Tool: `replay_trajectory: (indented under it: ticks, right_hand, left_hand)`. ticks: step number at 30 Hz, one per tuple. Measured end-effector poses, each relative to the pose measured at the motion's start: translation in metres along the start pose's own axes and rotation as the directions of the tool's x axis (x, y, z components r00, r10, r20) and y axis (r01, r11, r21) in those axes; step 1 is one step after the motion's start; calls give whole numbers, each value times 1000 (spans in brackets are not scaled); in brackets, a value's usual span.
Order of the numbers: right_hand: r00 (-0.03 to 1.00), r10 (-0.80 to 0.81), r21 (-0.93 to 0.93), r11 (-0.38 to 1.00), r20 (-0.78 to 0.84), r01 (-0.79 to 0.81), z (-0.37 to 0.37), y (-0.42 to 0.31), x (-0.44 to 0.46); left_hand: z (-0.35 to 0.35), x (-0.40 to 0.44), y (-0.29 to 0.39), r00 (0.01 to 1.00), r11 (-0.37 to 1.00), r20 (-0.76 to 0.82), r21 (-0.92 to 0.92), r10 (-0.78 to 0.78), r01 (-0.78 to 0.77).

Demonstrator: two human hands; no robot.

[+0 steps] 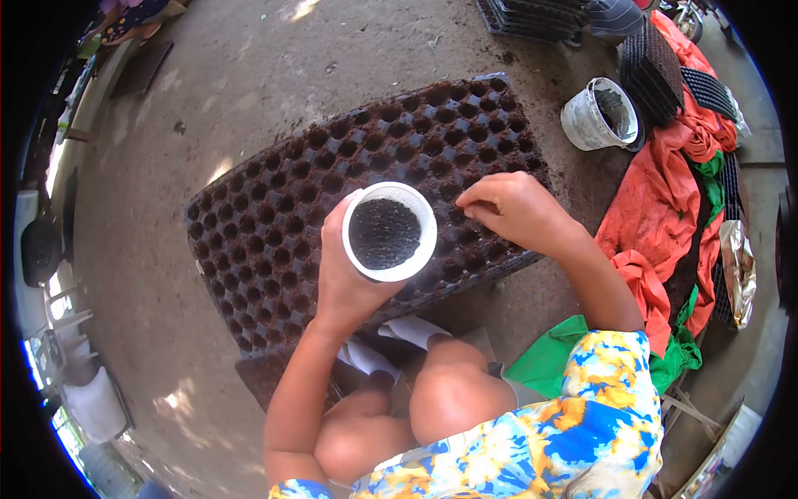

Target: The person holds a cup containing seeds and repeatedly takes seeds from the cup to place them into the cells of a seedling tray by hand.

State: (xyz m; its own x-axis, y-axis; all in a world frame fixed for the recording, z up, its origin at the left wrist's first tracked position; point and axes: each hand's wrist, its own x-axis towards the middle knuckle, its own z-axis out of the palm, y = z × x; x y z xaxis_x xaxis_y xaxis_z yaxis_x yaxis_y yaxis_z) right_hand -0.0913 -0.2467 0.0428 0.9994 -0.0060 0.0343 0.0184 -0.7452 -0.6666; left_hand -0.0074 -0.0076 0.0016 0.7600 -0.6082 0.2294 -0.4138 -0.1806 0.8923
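Note:
My left hand (337, 274) is wrapped round a white plastic cup (430, 237), tipped so that its mouth faces me. Dark, small grains like seeds (384, 234) lie inside the cup. Below it stretch black seedling trays (274, 237), their many round cells lined with brown soil. Over the right part of the trays hangs my right hand (511, 208), its thumb and fingertips pinched together above the cells. Whatever sits between those fingertips is too small to make out.
A smeared white bucket (582, 121) stands beyond the trays at right. Stacked black trays (652, 71) are behind it. Red cloth (652, 191) and green cloth (544, 353) lie along my right side. Another stack of trays (532, 18) is at the top. A person (137, 21) is at upper left.

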Motion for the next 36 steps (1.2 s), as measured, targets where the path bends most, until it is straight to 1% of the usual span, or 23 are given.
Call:
replay_trajectory:
  ticks: [1, 2, 3, 4, 5, 6, 7, 10, 13, 14, 15, 16, 17, 20, 23, 26, 28, 30, 33, 36]
  right_hand:
    - [998, -34, 6, 999, -53, 35, -5, -10, 2]
    - [991, -117, 44, 992, -60, 120, -3, -20, 4]
    - [978, -198, 79, 976, -72, 203, 2, -32, 7]
    - [966, -254, -28, 967, 38, 255, 7, -42, 10]
    - [932, -348, -104, 928, 107, 358, 19, -43, 14]
    - [933, -343, -158, 921, 109, 357, 29, -47, 18]
    - [934, -339, -210, 911, 112, 355, 35, -49, 21]
    - [939, -331, -95, 936, 94, 339, 34, -47, 29]
    - [984, -179, 204, 963, -14, 178, 1, -45, 28]
    - [988, -151, 216, 964, -36, 155, -6, -37, 26]
    - [995, -93, 228, 969, -17, 95, -11, -30, 22]
    - [999, 32, 312, 949, 44, -44, -14, -23, 17]
    - [982, 150, 384, 905, 116, -184, -13, -15, 13]
    - [904, 336, 555, 713, 265, -428, 9, 20, 2]
    - [862, 394, 603, 616, 320, -506, 22, 40, -4]
    - [840, 439, 566, 624, 318, -539, 13, 29, -9]
    - [914, 339, 400, 823, 224, -403, 16, 27, -19]
    - [964, 212, 194, 951, 158, -241, 19, 24, -30]
    - [975, 176, 44, 982, 134, -183, 21, 19, -39]
    - [980, 169, 16, 985, 104, -172, 22, 16, -46]
  left_hand:
    - [1, 1, 0, 1000, 999, 18, 33, 8, -9]
    - [4, 4, 1, 997, 999, 77, -27, -22, 24]
    - [8, 3, 3, 996, 1000, 85, 7, -4, 3]
    - [12, 2, 6, 995, 999, 94, 40, 16, -20]
    - [15, 2, 8, 994, 996, 103, 74, 35, -43]
    - [17, 4, 9, 985, 984, 98, 95, 141, -150]
    - [17, 4, 9, 984, 982, 102, 105, 148, -159]
    - [14, 1, 10, 985, 977, 95, 145, 141, -154]
    - [12, 0, 0, 998, 1000, 59, 25, 9, -10]
    - [10, 2, 2, 999, 1000, 36, -14, -4, 5]
    - [7, 2, 1, 1000, 998, 1, 52, 21, -21]
    - [4, 1, 2, 1000, 1000, 0, 8, -7, 7]
    - [2, 1, 2, 999, 999, -1, -35, -34, 34]
    - [-3, 1, 4, 1000, 998, -21, -58, -19, 18]
    - [-5, 0, 1, 999, 997, -21, -70, -25, 23]
    - [-5, 0, 1, 999, 999, -37, -49, -1, 0]
    - [-7, 2, 5, 1000, 1000, -30, -21, 1, -2]
    - [-6, 2, 6, 1000, 1000, -15, -12, -7, 6]
    - [-6, 0, 5, 999, 999, 10, -20, -32, 32]
    - [-6, 0, 6, 999, 999, 18, -20, -38, 39]
